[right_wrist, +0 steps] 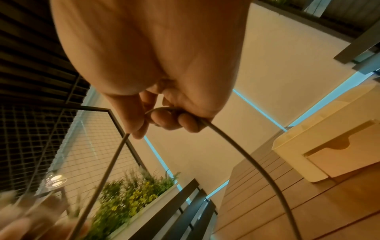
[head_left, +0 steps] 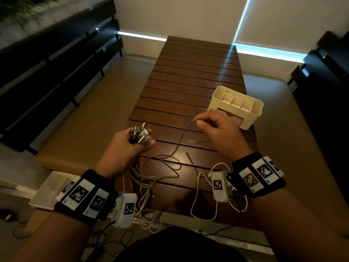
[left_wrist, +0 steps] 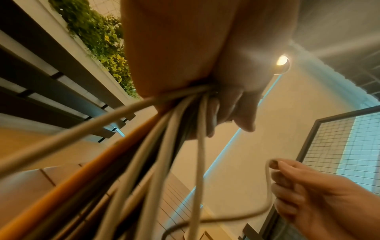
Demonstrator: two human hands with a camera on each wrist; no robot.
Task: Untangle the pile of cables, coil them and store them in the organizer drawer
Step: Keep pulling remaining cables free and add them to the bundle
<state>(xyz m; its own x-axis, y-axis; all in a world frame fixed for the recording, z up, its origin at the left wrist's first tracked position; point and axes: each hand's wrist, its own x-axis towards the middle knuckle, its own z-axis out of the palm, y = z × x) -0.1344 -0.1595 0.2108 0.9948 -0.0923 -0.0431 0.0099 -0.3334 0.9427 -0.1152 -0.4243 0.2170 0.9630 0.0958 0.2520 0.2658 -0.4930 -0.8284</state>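
Over table [head_left: 188, 76], right hand [head_left: 217, 127] pinches grey cable [head_left: 181, 140].

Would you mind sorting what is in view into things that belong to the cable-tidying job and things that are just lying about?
Belongs to the job:
- bundle of cable ends gripped by the left hand
- grey cable pinched by the right hand
- tangled cables on the slatted table
- cream organizer with its drawer

Just lying about:
- dark bench
- planter with yellow flowers
- white tray
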